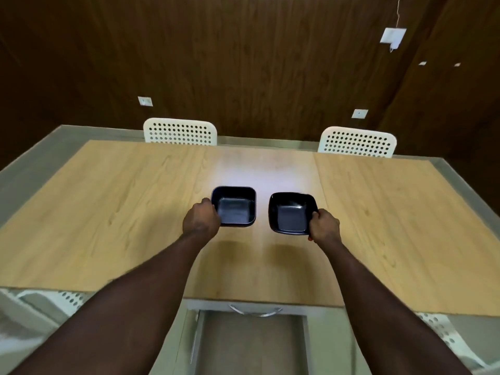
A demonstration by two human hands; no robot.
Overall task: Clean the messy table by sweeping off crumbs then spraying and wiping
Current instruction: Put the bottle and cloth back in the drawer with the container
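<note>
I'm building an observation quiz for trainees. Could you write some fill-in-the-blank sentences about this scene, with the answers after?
1. The left hand grips the left bowl, the right hand the right bowl; inside, both bowls are ___.
2. Seen from above, each bowl's outline is roughly ___, not round.
3. Beyond the table, the far-left chair and far-right chair are both ___ in colour.
Answers: empty; square; white.

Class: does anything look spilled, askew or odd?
No spill shows on the table. The right bowl, in the right hand, is turned askew beside the left bowl, in the left hand. A drawer below looks open.
</note>
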